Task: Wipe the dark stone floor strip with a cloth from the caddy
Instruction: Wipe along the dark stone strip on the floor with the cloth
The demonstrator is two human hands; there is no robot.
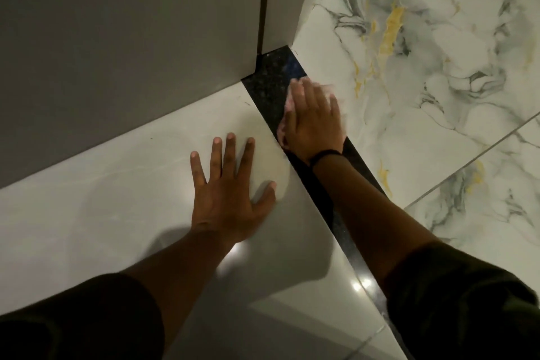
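A dark speckled stone strip runs diagonally across the floor from the wall corner toward the lower right. My right hand lies flat on a pale pink cloth and presses it onto the strip near its far end; the hand and cloth are motion-blurred. Only the cloth's edges show around the fingers. My left hand rests flat with fingers spread on the pale grey tile left of the strip and holds nothing. The caddy is out of view.
A grey wall with a vertical seam rises at the upper left and ends at the strip's far end. White marble-pattern tiles with grey and gold veins lie to the right of the strip.
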